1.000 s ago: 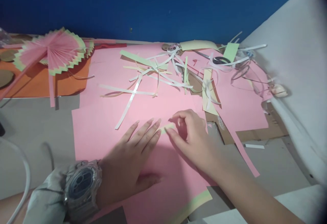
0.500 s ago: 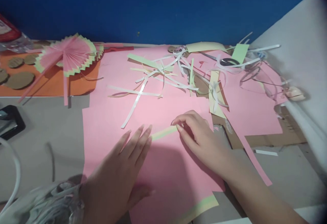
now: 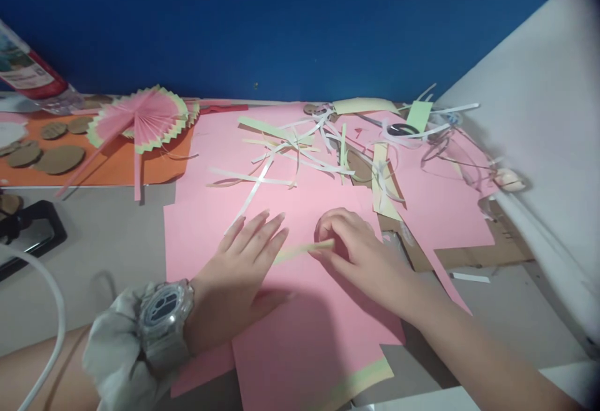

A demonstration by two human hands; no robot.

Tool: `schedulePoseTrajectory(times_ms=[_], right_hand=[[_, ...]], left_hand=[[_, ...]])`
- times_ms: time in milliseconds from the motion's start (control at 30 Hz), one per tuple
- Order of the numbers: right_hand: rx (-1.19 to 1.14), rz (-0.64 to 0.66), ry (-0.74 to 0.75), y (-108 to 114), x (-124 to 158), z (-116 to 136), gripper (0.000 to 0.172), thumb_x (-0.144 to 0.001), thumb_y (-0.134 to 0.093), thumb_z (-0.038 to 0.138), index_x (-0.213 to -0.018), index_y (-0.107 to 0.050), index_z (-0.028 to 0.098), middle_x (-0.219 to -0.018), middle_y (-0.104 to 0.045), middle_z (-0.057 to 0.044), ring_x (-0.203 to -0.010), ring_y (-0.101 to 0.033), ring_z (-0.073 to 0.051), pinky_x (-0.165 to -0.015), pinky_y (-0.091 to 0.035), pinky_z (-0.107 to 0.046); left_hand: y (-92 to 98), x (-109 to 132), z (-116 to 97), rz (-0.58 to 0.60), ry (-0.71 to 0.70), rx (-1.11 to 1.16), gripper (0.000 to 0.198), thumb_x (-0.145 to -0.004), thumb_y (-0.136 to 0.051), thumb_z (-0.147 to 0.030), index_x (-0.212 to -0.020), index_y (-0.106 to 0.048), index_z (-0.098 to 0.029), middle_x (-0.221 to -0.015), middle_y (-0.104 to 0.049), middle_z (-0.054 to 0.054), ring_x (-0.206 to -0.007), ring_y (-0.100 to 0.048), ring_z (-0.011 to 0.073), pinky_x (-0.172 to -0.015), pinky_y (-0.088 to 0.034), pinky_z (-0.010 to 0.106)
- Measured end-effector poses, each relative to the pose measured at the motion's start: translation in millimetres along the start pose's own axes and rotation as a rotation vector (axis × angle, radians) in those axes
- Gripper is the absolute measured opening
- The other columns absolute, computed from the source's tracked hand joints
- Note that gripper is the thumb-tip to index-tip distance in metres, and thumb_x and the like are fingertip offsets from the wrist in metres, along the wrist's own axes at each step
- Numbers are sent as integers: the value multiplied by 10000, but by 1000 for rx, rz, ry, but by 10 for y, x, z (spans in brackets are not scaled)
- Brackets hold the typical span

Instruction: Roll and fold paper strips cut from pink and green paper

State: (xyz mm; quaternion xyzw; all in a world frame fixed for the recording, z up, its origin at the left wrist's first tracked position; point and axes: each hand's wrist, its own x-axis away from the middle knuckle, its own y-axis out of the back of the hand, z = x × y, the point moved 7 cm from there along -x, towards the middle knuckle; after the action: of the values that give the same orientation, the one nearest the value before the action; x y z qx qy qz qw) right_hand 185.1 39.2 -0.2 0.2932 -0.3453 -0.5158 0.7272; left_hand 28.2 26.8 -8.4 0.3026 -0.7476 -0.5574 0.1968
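Our left hand (image 3: 239, 273) lies flat, fingers slightly apart, to pin the large pink paper sheet (image 3: 300, 336) down; our right hand (image 3: 356, 255) pinches the right end of the thin yellow-green paper strip (image 3: 300, 250), which lies between both hands

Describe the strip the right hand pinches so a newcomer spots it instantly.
Start at the big pink sheet in the middle. Between the left hand and right hand runs a pale green strip. Unlike the white scraps behind, it is straight and pinched.
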Motion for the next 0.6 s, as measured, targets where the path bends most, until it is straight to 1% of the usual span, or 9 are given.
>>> schedulePoseTrajectory(times_ms=[67, 133, 200, 233, 267, 333, 400, 467, 600], right_hand=[[-43, 65, -28, 41, -3, 31, 117, -899, -467, 349, -861, -520, 252, -933, -610, -2, -839, -572, -182, -709, -447, -329], [-81, 96, -33, 90, -21, 98, 135, -905, -450, 365, -926, -550, 276, -963, -634, 6, -835, -594, -182, -691, -450, -322], [-111, 79, -9, 128, -59, 190, 151, -897, -468, 360, -1007, -558, 308, -1029, -638, 14, -902, -598, -187, -730, -453, -325], [-123, 62, 6, 132, -84, 232, 174, -887, -489, 349, -1048, -550, 325, -1064, -633, 19, -948, -589, -190, -759, -451, -328], [-129, 50, 24, 121, -109, 273, 199, -876, -511, 336, -1072, -544, 340, -1087, -629, 27, -991, -573, -192, -790, -445, -333], [-121, 57, 76, 55, -156, 347, 183, -863, -535, 315, -1040, -560, 353, -1075, -629, 47, -1042, -539, -192, -838, -426, -343], [-104, 94, 124, -30, -187, 395, 82, -874, -522, 318, -918, -590, 329, -993, -638, 57, -1028, -522, -189, -846, -411, -346], [-98, 121, 133, -74, -202, 396, 122, -895, -491, 329, -825, -586, 298, -916, -637, 54, -986, -522, -182, -830, -406, -344], [-79, 87, 92, -3, -207, 306, 184, -922, -447, 337, -810, -581, 279, -907, -632, 42, -949, -532, -175, -821, -395, -339]], left_hand=[[66, -31, 66, -28, 35, 116, 588, -857, -497, -490, -1314, -434, -127, -1348, -472, 132, -1242, -385, 291, -1030, -289, 459], [104, -75, 143, -24, 88, 264, 429, -867, -510, -450, -1199, -523, -179, -1144, -600, 77, -1051, -516, 231, -911, -381, 389], [104, -120, 191, 12, 119, 408, 245, -904, -469, -387, -1003, -598, -203, -903, -642, 15, -839, -559, 167, -774, -411, 311], [100, -138, 198, 27, 120, 461, 234, -920, -440, -360, -900, -608, -198, -798, -626, -3, -753, -550, 144, -715, -406, 280], [96, -151, 203, 34, 120, 497, 265, -932, -415, -342, -824, -604, -190, -725, -601, -13, -694, -533, 129, -674, -396, 261], [95, -162, 211, 17, 124, 522, 310, -937, -397, -334, -752, -591, -179, -662, -566, -18, -647, -509, 118, -638, -378, 244], [84, -159, 217, -1, 132, 524, 311, -934, -403, -330, -738, -590, -176, -657, -561, -20, -641, -504, 114, -636, -367, 240], [65, -155, 219, 0, 140, 525, 326, -934, -402, -332, -706, -574, -175, -637, -550, -26, -618, -489, 108, -622, -351, 240], [57, -155, 239, 10, 173, 536, 345, -932, -399, -341, -654, -520, -176, -605, -505, -41, -587, -452, 102, -599, -324, 241]])
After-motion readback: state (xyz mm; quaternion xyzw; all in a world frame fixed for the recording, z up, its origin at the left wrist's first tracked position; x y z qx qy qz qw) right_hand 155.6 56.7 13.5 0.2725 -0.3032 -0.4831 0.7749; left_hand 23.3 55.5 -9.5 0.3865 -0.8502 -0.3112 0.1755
